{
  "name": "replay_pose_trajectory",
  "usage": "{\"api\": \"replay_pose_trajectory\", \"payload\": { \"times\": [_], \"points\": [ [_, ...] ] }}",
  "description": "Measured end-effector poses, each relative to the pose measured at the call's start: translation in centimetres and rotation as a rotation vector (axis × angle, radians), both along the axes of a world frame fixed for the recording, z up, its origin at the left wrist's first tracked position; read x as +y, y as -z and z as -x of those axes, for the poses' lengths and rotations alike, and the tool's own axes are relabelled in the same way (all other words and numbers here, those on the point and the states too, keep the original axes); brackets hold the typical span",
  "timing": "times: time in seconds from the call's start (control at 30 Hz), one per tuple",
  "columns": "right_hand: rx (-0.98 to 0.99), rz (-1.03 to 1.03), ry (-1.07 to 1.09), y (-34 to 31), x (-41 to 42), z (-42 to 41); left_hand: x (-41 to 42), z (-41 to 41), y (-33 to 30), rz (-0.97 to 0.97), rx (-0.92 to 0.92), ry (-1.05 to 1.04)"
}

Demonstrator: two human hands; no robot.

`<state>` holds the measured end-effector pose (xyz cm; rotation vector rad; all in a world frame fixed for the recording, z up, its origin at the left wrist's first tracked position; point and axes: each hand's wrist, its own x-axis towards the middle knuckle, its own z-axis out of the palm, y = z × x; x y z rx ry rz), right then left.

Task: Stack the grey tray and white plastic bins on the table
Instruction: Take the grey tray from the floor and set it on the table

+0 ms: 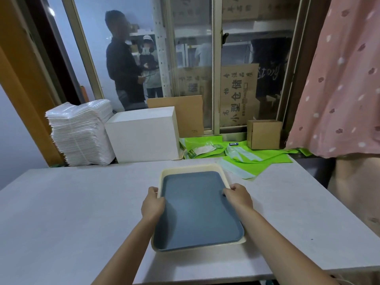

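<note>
Grey tray (197,210) sits in bin (223,174); left hand (153,204) and right hand (238,195) grip its edges — lower level; release together.

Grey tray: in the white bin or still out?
In. The grey tray lies inside the white bin, whose cream rim shows around its edges. Left hand and right hand grip the sides.

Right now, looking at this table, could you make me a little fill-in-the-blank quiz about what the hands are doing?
1. The grey tray lies inside a ____ bin.
2. The left hand and right hand grip the stack at its ____ sides.
3. Behind the table, beside the white box, stands a pile of white ____.

Missing words: white; opposite; bags
</note>
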<state>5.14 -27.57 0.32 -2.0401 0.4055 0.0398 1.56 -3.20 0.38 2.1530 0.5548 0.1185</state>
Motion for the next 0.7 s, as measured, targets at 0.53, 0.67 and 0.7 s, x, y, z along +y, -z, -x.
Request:
{"api": "replay_pose_trajectory", "payload": {
  "times": [0.53, 0.67, 0.7],
  "points": [
    [0.027, 0.269, 0.027, -0.87, -0.16, -0.37, -0.5, 0.39, -0.14, -0.302, -0.076, -0.011],
    [0.027, 0.291, 0.037, -0.94, -0.03, -0.32, -0.4, 0.12, -0.03, -0.33, -0.093, -0.041],
    [0.025, 0.303, 0.035, -0.96, 0.03, -0.33, -0.34, 0.03, -0.01, -0.336, -0.095, -0.045]
  ]
}}
